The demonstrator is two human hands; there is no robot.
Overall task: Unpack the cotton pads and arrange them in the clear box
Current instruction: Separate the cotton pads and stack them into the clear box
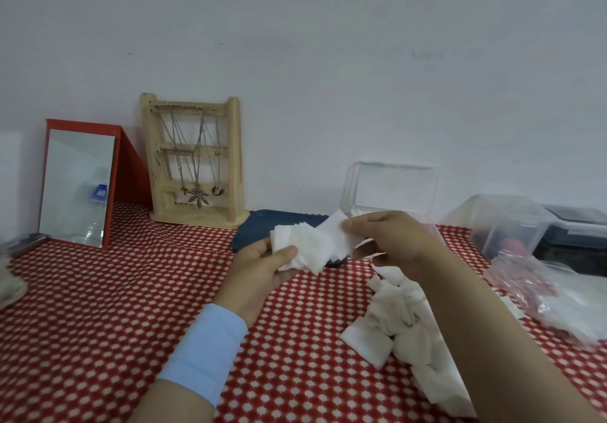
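My left hand (262,266) grips a fanned stack of white square cotton pads (307,245) above the table, thumb on top. My right hand (391,241) pinches the right end of the same stack, at one pad sticking up. A loose heap of cotton pads (404,324) lies on the red patterned cloth under my right forearm. The clear box (391,189) stands behind my hands with its lid raised against the wall. The torn clear bag (558,294) with more pads lies at the right.
A dark blue tray (262,225) sits behind my left hand. A wooden necklace stand (195,159) and a red-framed mirror (78,186) lean on the wall at the left. Clear lidded containers (512,222) stand at the right edge.
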